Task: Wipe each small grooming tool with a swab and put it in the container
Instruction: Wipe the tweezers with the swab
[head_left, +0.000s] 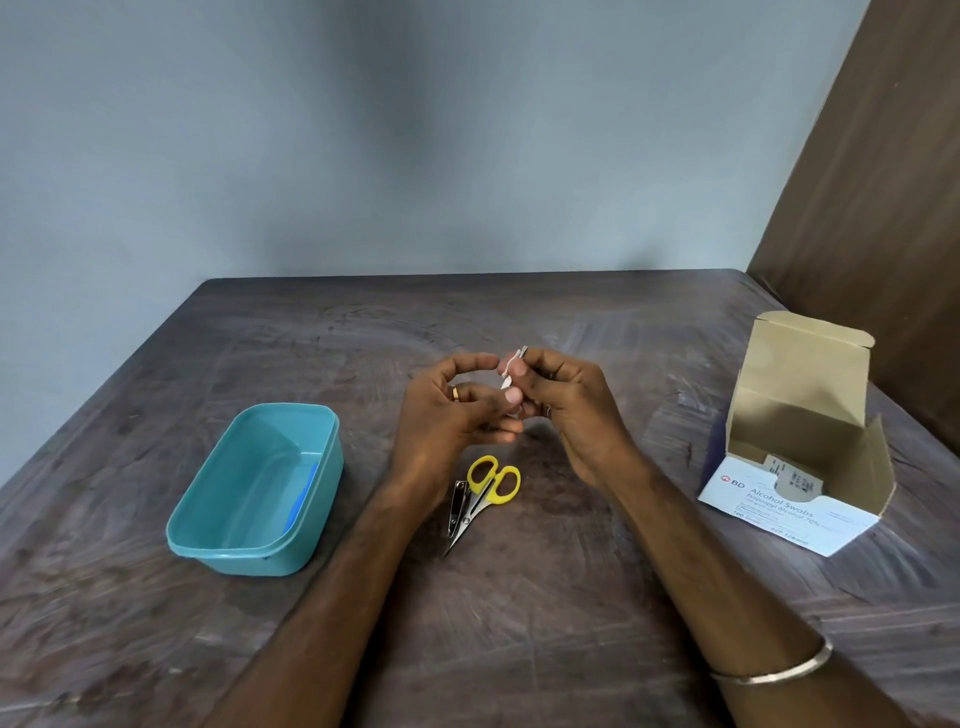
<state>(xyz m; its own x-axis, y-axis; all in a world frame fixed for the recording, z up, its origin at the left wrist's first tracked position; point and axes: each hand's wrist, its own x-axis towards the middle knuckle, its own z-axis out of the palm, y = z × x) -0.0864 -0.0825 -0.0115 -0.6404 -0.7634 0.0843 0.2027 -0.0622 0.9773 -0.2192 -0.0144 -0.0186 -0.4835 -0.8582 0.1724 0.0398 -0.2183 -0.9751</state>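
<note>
Two bare forearms reach up from the bottom edge of the head view and meet above the middle of the scuffed dark wooden table (519, 623). The left hand (457, 410) comes in from seven o'clock, palm turned inward, a ring on one finger. The right hand (566, 410) comes in from five o'clock, a thin metal bangle (774, 670) on its forearm.

At nine o'clock from the hands sits the teal container (254, 493), open, with a blue item lying against its right inner wall. Directly below the hands, at six o'clock, the yellow-handled scissors (485, 493) lie flat with blades pointing toward seven o'clock, and the nail clipper (458, 506) lies just beside them on the left, touching or nearly so. At three o'clock stands the open box of alcohol swabs (800, 467), lid flap raised, well apart from the hands. Nothing blocks the space between hands and container.

Both hands are curled narrow, fingertips pinched together. Between them they hold a small white swab (506, 375) against a thin metal tool (522, 351); only its tip shows at twelve o'clock, so what kind of tool it is remains unclear.
</note>
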